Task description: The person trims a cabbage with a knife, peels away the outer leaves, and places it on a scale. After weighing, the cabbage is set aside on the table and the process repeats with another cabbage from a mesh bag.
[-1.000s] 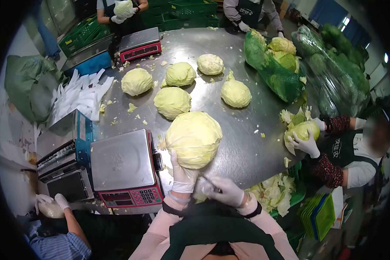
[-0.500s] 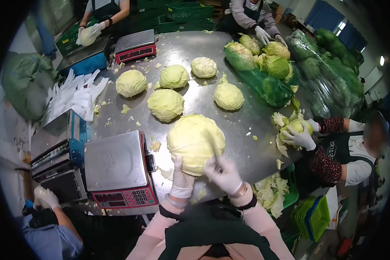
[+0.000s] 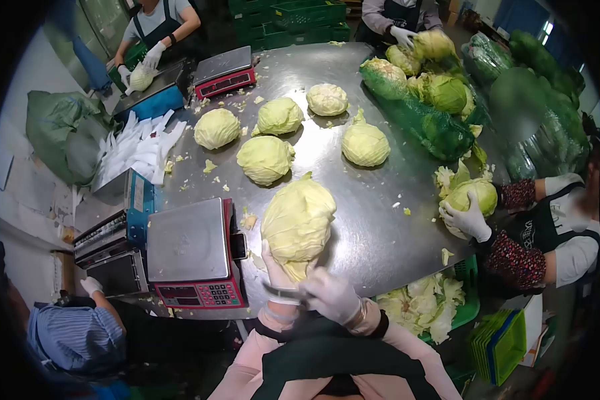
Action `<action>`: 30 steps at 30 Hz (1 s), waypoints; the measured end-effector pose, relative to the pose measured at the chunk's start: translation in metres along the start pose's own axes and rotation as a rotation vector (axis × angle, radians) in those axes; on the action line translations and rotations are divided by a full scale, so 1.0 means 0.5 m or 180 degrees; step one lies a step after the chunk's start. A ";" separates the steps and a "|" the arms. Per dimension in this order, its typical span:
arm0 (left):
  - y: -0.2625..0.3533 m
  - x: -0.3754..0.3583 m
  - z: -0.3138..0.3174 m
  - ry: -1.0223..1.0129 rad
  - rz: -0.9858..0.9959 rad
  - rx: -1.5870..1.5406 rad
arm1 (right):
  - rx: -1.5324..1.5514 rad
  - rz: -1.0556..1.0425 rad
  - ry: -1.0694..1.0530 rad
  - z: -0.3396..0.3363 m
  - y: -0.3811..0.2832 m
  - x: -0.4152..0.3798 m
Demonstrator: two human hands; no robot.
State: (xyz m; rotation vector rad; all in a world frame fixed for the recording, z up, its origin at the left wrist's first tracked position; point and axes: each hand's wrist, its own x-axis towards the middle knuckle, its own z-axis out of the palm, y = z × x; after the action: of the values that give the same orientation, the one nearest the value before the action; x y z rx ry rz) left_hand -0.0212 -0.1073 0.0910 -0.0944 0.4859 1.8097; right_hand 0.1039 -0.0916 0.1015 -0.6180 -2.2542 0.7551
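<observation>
A large pale-green cabbage [image 3: 299,220] stands tilted on the metal table in front of me. My left hand [image 3: 278,277], in a white glove, grips its lower left side, with a leaf hanging beside the fingers. Just to the right, my gloved right hand [image 3: 331,295] is closed around a knife [image 3: 281,291], whose blade points left across my left wrist. The knife's handle is hidden in the fist. Beyond the large cabbage lie several smaller cabbages, the nearest being a pale one [image 3: 265,161].
A red-and-silver scale [image 3: 188,243] stands at the left, another scale [image 3: 224,70] farther back. Co-workers' gloved hands hold cabbages at the right [image 3: 470,219], back left [image 3: 155,56] and back right. A green crate of leaves [image 3: 470,300] sits below the table's right edge.
The large cabbage has turned and tilted in my left hand. My right hand has moved down and left, towards my left wrist. The view has shifted slightly, and the right co-worker's cabbage has turned.
</observation>
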 end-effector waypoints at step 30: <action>-0.109 0.060 0.052 -0.1078 -0.0122 0.2415 | 0.4539 0.2372 0.1079 -0.020 0.345 -0.109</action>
State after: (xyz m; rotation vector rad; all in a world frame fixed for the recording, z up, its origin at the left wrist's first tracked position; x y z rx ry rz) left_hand 0.0256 -0.0592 0.0903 0.7054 0.8785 1.4581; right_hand 0.1844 0.0029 -0.0304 -0.7001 -0.6912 2.0665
